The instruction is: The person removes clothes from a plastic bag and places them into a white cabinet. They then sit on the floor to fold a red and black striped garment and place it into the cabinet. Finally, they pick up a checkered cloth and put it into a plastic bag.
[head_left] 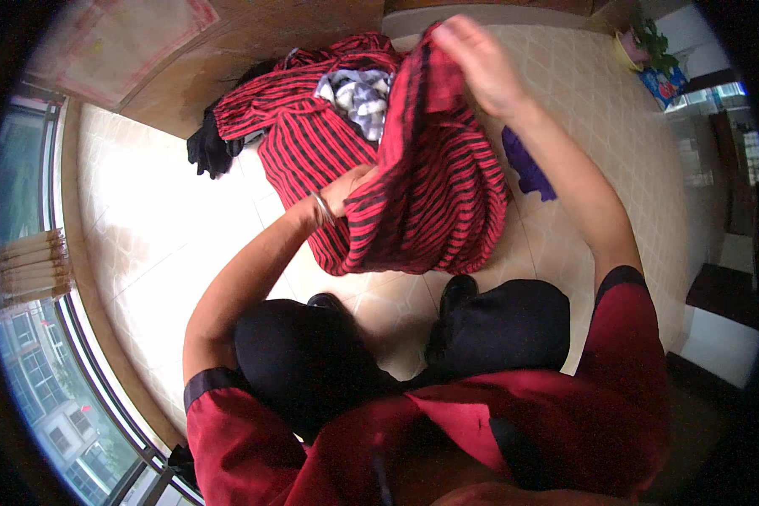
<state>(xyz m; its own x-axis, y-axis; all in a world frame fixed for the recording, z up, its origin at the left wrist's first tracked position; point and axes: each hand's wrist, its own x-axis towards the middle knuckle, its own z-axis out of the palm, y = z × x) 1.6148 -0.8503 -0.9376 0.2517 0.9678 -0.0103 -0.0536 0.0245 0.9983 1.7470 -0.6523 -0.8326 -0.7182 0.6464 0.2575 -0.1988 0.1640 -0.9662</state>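
Observation:
A red and black striped garment (319, 148) lies bunched on the floor before me, one sleeve-like part stretching to the left. My left hand (349, 186), with a silver bangle at its wrist, grips the near part of a raised striped fold; the fabric covers its fingers. Up at the far end of that fold, my right hand (481, 63) has its fingertips on the cloth, blurred by motion. Between the folds shows a grey and white checked fabric (357, 98). Black cloth (212, 145) lies at the garment's left end.
A purple cloth (526, 164) lies on the tiled floor (164, 253) beneath my right forearm. A wooden panel (253, 44) stands behind the garment. Windows (31, 354) line the left side. At the upper right are a potted plant (654, 47) and a blue package (661, 85).

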